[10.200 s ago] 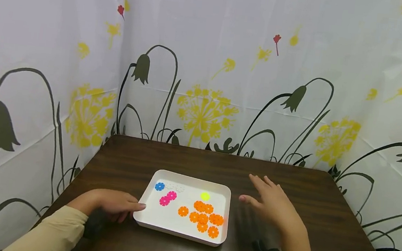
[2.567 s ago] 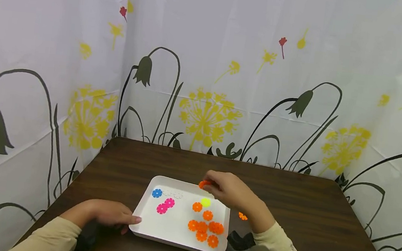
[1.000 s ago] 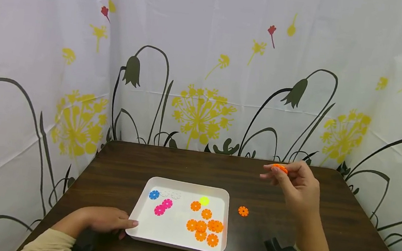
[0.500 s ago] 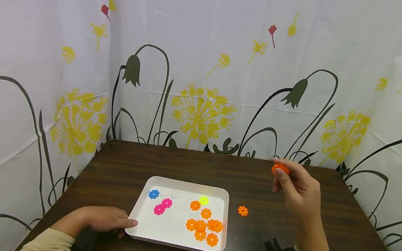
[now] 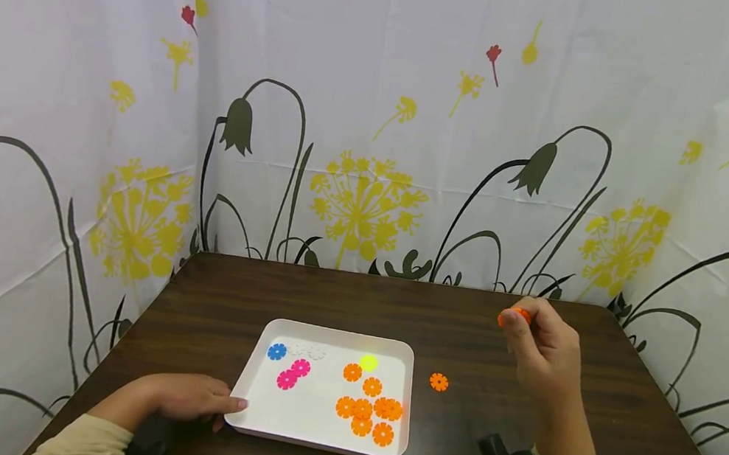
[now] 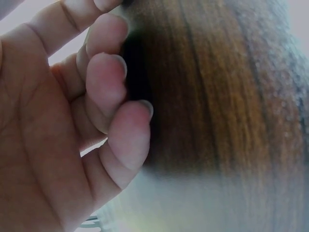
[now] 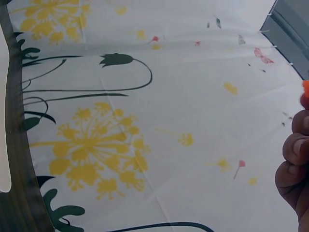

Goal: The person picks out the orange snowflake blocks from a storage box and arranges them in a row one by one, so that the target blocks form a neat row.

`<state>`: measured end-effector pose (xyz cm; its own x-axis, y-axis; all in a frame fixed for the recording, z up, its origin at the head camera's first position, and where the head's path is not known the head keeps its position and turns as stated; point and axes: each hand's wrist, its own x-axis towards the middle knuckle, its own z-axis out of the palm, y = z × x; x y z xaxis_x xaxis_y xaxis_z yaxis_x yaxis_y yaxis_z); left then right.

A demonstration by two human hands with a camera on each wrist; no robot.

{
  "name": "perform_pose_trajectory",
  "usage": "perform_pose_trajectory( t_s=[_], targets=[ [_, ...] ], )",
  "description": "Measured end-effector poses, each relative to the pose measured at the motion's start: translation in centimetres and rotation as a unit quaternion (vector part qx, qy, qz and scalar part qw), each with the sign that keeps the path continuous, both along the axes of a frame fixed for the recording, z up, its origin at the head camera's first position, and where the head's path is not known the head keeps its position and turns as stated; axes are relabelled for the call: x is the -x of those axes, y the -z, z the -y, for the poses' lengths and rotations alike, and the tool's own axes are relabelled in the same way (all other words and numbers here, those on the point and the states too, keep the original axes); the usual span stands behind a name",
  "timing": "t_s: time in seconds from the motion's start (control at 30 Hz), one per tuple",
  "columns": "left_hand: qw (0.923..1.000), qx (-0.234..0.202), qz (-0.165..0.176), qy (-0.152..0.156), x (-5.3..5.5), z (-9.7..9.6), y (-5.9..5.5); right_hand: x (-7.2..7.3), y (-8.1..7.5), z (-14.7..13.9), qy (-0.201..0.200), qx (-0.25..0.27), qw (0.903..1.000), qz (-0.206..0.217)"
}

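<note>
My right hand (image 5: 548, 347) is raised over the table's right side, its thumb and curled fingers pinching an orange snowflake disc (image 5: 514, 317). A sliver of that orange disc (image 7: 306, 88) shows at the edge of the right wrist view. My left hand (image 5: 190, 396) grips the near left corner of a white tray (image 5: 290, 427), thumb over the rim; the left wrist view shows its fingers (image 6: 129, 135) curled. Several orange discs (image 5: 383, 433) lie in the tray's right part beside a yellow disc (image 5: 369, 363). Pink discs (image 5: 286, 379), a blue disc (image 5: 276, 352) and white discs (image 5: 315, 354) lie at left.
One loose orange disc (image 5: 439, 382) lies on the dark wooden table (image 5: 331, 294), right of the tray. A white curtain (image 5: 381, 73) printed with flowers hangs behind the table and along both sides.
Since the first frame, my right hand has taken up an orange disc and another lies on the table. In the last second, its fingers have curled closer round the held disc. My left hand stays at the tray.
</note>
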<state>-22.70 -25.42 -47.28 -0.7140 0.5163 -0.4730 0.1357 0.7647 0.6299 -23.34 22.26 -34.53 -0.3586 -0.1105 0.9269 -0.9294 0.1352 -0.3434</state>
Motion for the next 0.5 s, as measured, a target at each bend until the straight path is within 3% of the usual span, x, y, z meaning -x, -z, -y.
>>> perform_pose_trajectory(
  t_s=[0.3,0.5],
  targets=[
    [1.0000,-0.003,0.000,0.002,-0.07,0.14,0.13,-0.64,0.21,-0.02,-0.011,0.009,0.9990,0.042],
    [1.0000,-0.005,-0.002,0.005,-0.06,0.12,0.02,-0.78,-0.38,0.27,-0.046,0.014,0.9985,0.026]
  ],
)
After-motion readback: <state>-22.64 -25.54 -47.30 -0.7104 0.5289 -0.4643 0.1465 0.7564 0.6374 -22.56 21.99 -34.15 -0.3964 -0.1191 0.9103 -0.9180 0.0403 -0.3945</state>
